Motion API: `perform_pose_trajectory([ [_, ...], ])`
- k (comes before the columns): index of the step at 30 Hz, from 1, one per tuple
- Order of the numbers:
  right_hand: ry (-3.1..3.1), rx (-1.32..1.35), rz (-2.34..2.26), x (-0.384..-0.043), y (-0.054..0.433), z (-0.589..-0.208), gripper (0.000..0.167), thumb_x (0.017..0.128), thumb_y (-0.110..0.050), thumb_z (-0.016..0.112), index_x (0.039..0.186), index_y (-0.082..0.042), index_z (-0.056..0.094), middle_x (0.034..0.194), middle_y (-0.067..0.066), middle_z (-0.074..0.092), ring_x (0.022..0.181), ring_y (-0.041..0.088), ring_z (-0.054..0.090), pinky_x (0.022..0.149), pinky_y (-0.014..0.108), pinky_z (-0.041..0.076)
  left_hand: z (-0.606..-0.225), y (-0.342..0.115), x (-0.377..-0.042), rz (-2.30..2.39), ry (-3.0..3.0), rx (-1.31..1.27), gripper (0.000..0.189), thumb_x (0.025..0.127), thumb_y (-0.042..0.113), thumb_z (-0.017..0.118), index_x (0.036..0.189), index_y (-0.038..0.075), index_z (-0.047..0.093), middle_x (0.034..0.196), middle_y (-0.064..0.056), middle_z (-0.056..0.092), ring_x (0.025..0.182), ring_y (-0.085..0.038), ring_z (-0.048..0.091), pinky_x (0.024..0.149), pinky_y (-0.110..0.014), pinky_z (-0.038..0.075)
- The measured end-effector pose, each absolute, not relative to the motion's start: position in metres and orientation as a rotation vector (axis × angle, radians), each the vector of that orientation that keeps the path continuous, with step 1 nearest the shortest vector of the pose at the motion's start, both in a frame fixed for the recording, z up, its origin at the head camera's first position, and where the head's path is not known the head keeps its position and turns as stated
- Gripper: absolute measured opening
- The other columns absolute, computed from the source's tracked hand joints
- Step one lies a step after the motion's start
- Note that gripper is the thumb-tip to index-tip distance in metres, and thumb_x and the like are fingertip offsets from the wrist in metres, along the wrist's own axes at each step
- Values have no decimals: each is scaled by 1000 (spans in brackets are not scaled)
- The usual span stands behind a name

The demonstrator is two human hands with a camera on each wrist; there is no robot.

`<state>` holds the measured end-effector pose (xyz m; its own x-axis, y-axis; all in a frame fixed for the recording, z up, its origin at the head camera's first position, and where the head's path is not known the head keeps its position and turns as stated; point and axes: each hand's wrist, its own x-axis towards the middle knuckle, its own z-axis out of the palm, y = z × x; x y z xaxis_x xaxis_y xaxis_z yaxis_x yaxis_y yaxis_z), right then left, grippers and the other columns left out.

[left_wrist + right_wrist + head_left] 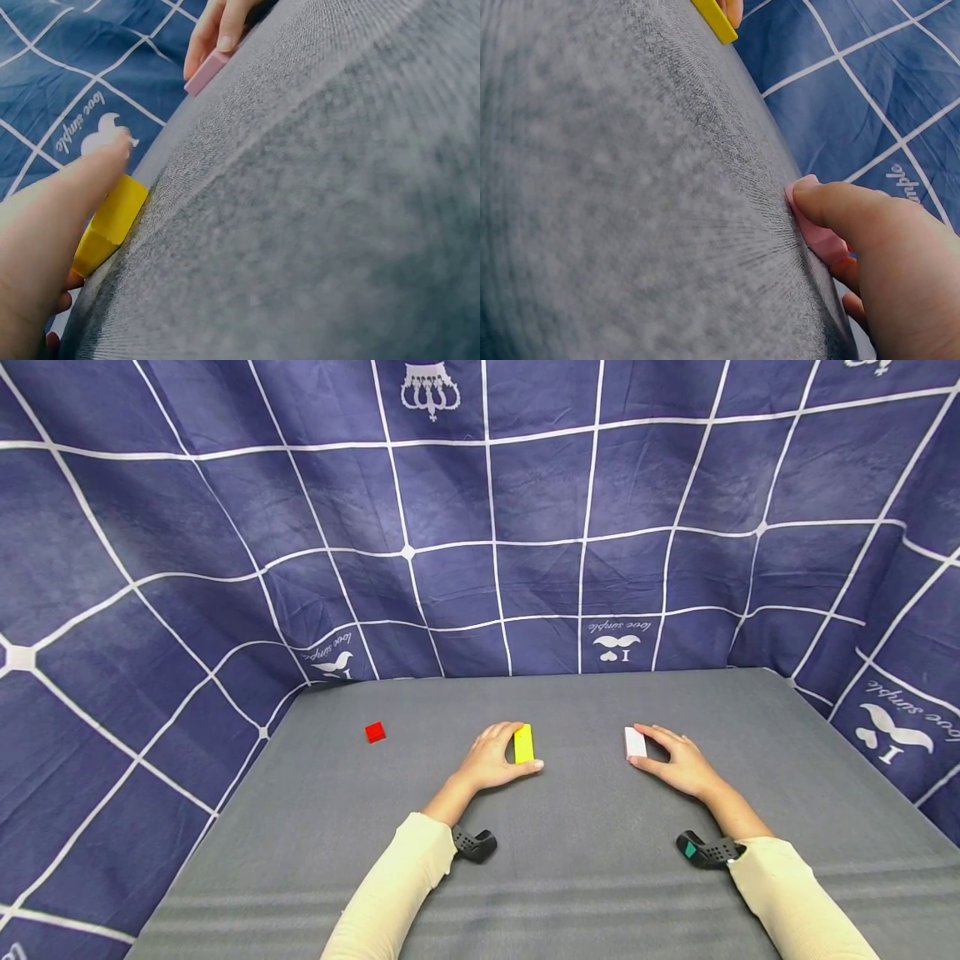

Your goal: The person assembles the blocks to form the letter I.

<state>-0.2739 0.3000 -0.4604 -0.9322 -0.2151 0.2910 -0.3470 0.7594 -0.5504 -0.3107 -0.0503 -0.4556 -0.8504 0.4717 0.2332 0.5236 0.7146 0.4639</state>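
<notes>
My left hand (491,758) holds a yellow rectangular block (523,744) at the grey table, thumb along its near end and fingers at its far end. Seen from the left wrist, the thumb (97,176) passes over the yellow block (116,217). To the right, my right hand (678,762) pinches a pale pink block (635,742) between thumb and fingers, the thumb at its near end. The right wrist view shows this pink block (819,229) low against the cloth, partly covered by the hand. Both blocks stand some distance apart.
A small red block (375,732) lies at the left on the grey cloth-covered table (577,827). Behind and at both sides hangs a blue curtain (540,577) with white grid lines. Each wrist wears a dark band, with cream sleeves further up the arms.
</notes>
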Motion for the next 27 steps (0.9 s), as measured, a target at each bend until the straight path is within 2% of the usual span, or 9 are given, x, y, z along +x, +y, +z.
perform_pose_trajectory([
  [4,-2743,433,927,-272,300,-459,64,85,-33,73,137,-1,52,136,30,49,130,51,38,104,72,16,-454,-51,-312,-871,-2786,-846,60,93,43,60,140,8,49,138,-13,52,132,-31,43,109,-49,31],
  [7,-2735,423,934,-272,300,-458,64,84,-32,74,136,-1,54,135,29,51,128,50,42,105,70,17,-455,-52,-313,-896,-2784,-852,52,97,35,55,140,7,49,139,-16,50,133,-32,41,110,-49,29],
  [15,-2681,336,949,-270,299,-461,64,77,-38,82,128,-5,63,126,23,61,117,44,54,97,58,39,-455,-52,-312,-910,-2797,-832,50,97,30,54,141,7,48,142,-17,48,135,-33,39,111,-49,28],
  [20,-2667,278,981,-270,297,-462,64,76,-43,82,126,-6,66,123,20,64,117,41,56,96,55,41,-454,-52,-311,-912,-2806,-819,50,97,31,54,141,8,49,142,-17,48,135,-32,39,111,-49,28],
  [27,-2616,307,982,-268,289,-460,58,78,-40,81,122,-6,68,118,19,66,113,40,59,94,55,43,-455,-52,-311,-910,-2803,-819,50,97,31,54,141,7,48,141,-16,48,135,-32,39,111,-48,27],
])
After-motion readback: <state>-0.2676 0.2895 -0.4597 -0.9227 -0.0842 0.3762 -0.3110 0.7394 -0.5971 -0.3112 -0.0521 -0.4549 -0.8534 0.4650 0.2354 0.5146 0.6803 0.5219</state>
